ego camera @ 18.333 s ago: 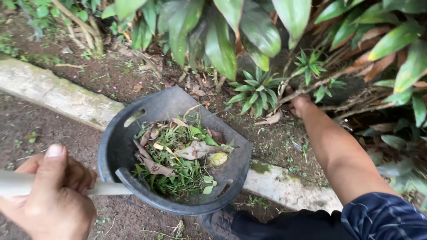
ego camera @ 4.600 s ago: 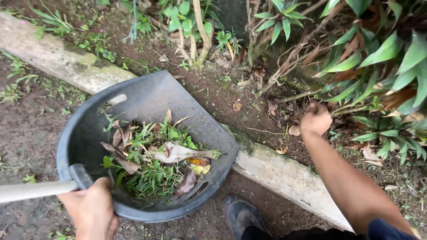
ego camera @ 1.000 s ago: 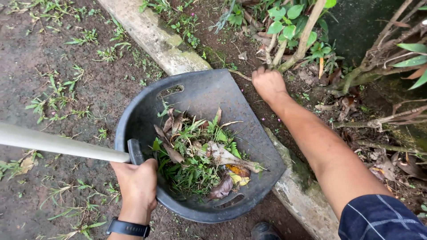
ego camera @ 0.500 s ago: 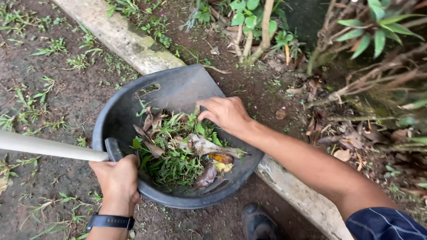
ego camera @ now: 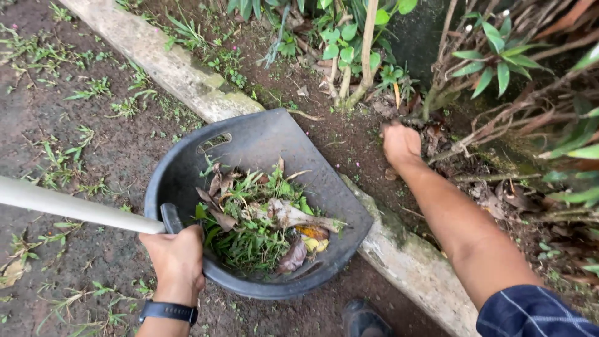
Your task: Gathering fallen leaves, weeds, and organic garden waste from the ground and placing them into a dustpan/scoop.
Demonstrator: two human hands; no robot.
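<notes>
Currently gathering step: left hand point(ego camera: 178, 259) closed around pale handle point(ego camera: 75, 209) of dark dustpan point(ego camera: 262, 143), which rests across the concrete kerb point(ego camera: 187, 78), holding weeds point(ego camera: 249, 231). Right hand point(ego camera: 400, 143) fisted in leaf litter point(ego camera: 437, 134); contents hidden. Judged next: lift the handful over the pan.

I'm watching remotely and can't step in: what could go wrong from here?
The dustpan sits tilted across the curb, held only by the left hand at its rear; the weeds could spill toward its open lip. The right hand is in dry stems beside the soil, so scratches seem possible.
</notes>
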